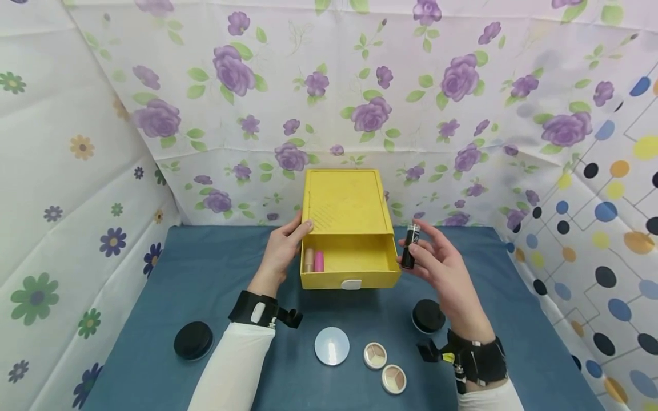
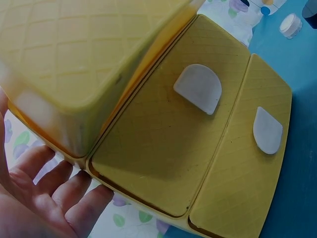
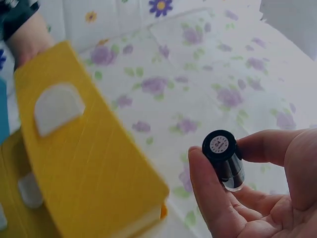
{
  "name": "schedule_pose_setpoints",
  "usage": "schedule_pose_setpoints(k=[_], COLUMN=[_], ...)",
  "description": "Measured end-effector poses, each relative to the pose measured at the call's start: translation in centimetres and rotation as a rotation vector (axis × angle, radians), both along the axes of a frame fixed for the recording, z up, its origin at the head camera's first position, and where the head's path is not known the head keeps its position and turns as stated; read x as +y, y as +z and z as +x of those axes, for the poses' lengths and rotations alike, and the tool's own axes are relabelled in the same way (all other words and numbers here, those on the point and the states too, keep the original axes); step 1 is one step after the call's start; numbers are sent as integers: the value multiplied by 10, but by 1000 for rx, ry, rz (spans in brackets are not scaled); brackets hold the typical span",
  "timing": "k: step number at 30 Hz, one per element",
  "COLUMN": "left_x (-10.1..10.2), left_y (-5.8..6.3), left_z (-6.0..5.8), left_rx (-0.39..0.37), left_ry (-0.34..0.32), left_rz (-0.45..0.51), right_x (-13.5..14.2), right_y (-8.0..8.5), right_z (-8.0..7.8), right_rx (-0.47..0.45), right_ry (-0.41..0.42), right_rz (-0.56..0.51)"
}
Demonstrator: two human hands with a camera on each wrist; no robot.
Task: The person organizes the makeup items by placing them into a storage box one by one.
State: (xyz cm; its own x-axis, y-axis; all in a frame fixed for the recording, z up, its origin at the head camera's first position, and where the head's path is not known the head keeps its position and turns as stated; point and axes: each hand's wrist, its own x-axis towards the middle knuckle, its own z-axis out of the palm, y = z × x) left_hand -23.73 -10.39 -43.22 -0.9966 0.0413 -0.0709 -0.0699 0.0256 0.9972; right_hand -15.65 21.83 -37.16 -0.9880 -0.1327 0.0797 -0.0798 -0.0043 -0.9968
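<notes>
A yellow drawer cabinet [image 1: 346, 200] stands at the back of the table, its top drawer [image 1: 377, 279] pulled out. Inside that drawer's left end lie a beige tube [image 1: 308, 260] and a pink tube [image 1: 319, 261]. My left hand [image 1: 281, 248] grips the cabinet's left side, thumb on the top near the front corner and fingers along the side wall. Just right of the drawer, my right hand [image 1: 439, 260] pinches a black lipstick [image 1: 409, 248] with a clear end between thumb and fingers. In the right wrist view, the lipstick [image 3: 223, 153] shows a round label on its base.
Two lower drawer fronts with white handles [image 2: 199, 89] are closed. Jars with black lids stand at the left [image 1: 193, 341] and right [image 1: 428, 315]. Nearer me lie a pale blue round compact [image 1: 331, 346] and two small round palettes [image 1: 375, 355]. Patterned cloth [image 1: 370, 117] hangs behind.
</notes>
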Motion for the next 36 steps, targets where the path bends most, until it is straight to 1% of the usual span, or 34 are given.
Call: schedule_pose_setpoints(k=[5,9,12,19,25,30,33,36], left_x=[0,-1,-1,-1,-2,-2,-1,0], left_y=[1,0,0,2,3,2,2,1], left_z=[2,2,2,3,3,3,2,2], left_rx=[-2,-3,0,-2,-8,-6,-9,-15], left_ry=[4,10,4,-16,-8,-8,-3,-1], left_rz=[-1,-7,-6,13,14,-2,-5,-8], right_x=[-18,-33,-43,-63,-71,-80,-85,-89], right_y=[11,15,14,8,9,10,9,8], right_z=[-4,-11,-17,-26,-31,-36,-39,-40], right_rx=[35,46,47,62,94,166,207,218], right_ry=[56,112,153,145,154,213,259,295], right_rz=[-25,8,48,249,424,588,644,687])
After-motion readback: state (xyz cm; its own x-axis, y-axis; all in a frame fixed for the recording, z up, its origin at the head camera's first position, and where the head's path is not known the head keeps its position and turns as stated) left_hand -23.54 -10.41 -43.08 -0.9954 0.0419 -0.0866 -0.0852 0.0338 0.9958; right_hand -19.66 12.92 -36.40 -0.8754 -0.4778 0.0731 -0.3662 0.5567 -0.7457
